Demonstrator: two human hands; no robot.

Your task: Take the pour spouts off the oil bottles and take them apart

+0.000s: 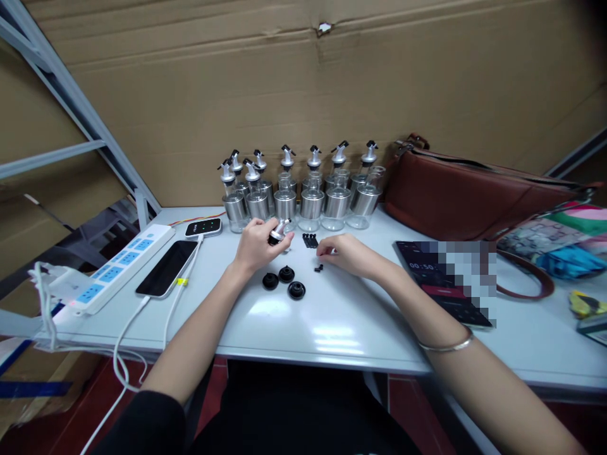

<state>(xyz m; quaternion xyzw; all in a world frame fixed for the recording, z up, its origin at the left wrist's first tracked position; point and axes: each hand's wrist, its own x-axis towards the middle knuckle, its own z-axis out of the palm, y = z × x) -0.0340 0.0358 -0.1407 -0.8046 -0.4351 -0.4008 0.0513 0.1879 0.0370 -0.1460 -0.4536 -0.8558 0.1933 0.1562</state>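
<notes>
My left hand [260,245] is closed around a silver pour spout [279,232] with a black tip, just in front of the bottles. To its right, my right hand [344,253] rests low over the table with fingers curled together; whatever they hold, if anything, is too small to make out. Beside its fingertips lie a row of small black pieces [310,240] and a loose small black piece [318,268]. Three round black caps [296,290] lie nearer the table's front edge. Behind stand glass bottles with steel sleeves [312,205], some topped with spouts and some uncapped.
On the left of the white table [284,328] are a power strip [123,265], a black phone [167,268], a small device [203,227] and white cables. A brown bag [455,189] and a large phone showing a timer [427,272] lie on the right. Cardboard stands behind.
</notes>
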